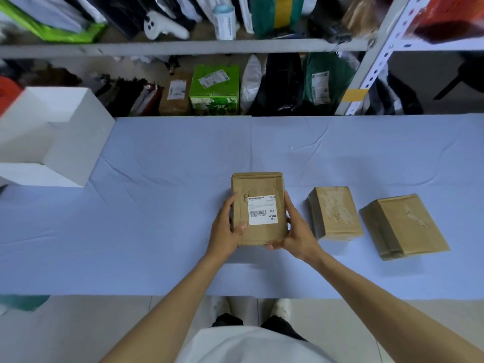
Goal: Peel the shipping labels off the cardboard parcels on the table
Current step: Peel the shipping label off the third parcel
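Brown rectangular cardboard parcel [258, 208] at centre of the pale blue cloth-covered table [157, 218], gripped from both sides. Left hand [227, 226] clasped on the left edge, thumb lying over the top face just beside the label's lower left corner. Right hand [294, 231] clasped on the right edge and near corner, fingers wrapped under the near end. Whether the parcel rests on the cloth or is raised slightly: cannot tell.

White rectangular shipping label [262, 209] with barcode and black print fully adhered on the parcel's top face, toward the right side; no corner lifted.

Second brown cardboard parcel [334, 212] just right of the held one, apart from it, top face bearing a pale torn patch. Third, larger brown cardboard parcel [404, 225] further right, angled, likewise marked with a scuffed patch.

Open white cardboard box [52, 134] at the far left of the table. Grey metal shelving [183, 47] beyond the far edge, stocked with assorted bags and packages.
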`<state>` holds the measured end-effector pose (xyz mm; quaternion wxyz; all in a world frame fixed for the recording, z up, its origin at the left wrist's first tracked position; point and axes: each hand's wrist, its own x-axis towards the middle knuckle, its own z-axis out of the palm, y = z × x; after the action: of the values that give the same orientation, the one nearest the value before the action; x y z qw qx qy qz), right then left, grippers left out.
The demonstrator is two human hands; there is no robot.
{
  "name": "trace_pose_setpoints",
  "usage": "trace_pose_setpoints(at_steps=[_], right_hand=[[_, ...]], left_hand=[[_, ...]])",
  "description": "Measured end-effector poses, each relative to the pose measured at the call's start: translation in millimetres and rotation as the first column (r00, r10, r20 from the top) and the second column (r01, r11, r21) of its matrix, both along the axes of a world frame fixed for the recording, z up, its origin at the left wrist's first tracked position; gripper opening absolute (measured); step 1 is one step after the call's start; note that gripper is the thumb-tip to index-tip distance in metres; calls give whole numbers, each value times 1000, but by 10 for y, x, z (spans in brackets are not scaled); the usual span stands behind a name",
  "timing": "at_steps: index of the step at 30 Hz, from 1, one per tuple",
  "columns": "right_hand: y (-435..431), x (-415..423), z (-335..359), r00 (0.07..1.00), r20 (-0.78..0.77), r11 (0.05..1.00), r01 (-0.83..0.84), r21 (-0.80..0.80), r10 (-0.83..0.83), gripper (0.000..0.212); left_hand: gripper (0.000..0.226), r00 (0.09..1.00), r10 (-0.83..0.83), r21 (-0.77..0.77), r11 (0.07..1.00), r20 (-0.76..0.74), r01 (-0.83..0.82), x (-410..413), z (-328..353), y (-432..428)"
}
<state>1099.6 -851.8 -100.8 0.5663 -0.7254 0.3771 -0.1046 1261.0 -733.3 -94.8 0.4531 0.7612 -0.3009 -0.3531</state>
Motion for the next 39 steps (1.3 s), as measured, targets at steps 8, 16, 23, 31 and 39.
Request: trace_pose_setpoints(at_steps=[8, 16, 23, 31, 39], right_hand=[[23, -16, -25, 999, -33, 1000, -4, -7, 4, 139], [-3, 4, -37, 1000, -12, 1000, -13, 8, 13, 139], [-30, -5, -76, 999, -41, 1000, -26, 7, 26, 142], [-37, 9, -111, 998, -64, 1000, -12, 15, 13, 142], [-40, -7, -124, 997, -70, 1000, -13, 18, 14, 142]], left_hand=[[72, 993, -82, 105, 992, 84, 73, 13, 8, -98], [74, 993, -81, 122, 990, 92, 69, -5, 10, -130], [76, 991, -91, 145, 987, 99, 76, -17, 15, -159], [68, 986, -102, 156, 984, 134, 80, -6, 36, -147], [76, 958, -208, 247, 956, 199, 157, 35, 66, -127]])
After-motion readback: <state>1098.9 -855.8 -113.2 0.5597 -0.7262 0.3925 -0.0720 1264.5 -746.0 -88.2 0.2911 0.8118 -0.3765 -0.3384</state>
